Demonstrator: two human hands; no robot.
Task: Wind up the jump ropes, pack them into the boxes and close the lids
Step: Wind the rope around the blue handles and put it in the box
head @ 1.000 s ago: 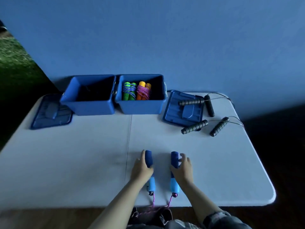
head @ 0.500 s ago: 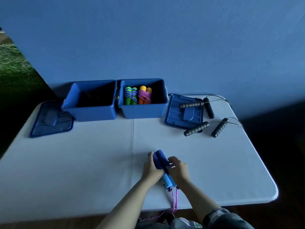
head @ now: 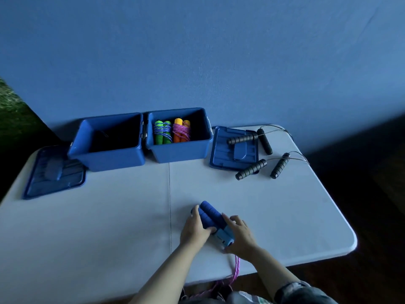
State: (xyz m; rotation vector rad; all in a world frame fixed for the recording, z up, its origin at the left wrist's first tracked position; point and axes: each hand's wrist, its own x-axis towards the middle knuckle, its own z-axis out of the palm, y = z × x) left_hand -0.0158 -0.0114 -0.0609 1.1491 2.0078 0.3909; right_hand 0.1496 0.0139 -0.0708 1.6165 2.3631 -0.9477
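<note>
A: Where are the blue handles [head: 211,218] of the jump rope at this moment?

B: They lie side by side on the white table [head: 87,227], touching each other, and both hands hold them together. The left hand [head: 194,230] has its fingers curled around the dark blue ends, with the thumb on top. The right hand [head: 240,236] is bent over the light blue ends, with its fingertips resting on them.

A: And the rope itself?

B: The pink rope [head: 237,265] comes out under the right palm and hangs down over the table edge near the person. How it ends below, I cannot tell.

A: What is beyond the fingertips?

B: Far ahead of them stand two open blue boxes. The right box [head: 179,150] holds a green wound rope [head: 162,132] and an orange wound rope [head: 181,131], standing beside each other. The left box [head: 109,154] looks dark inside. One lid [head: 54,174] lies left of the boxes, the other lid [head: 235,150] lies right of them.

A: Anything past the right hand?

B: Two black ropes [head: 263,150] with foam handles, unwound; two handles rest partly on the right lid.
</note>
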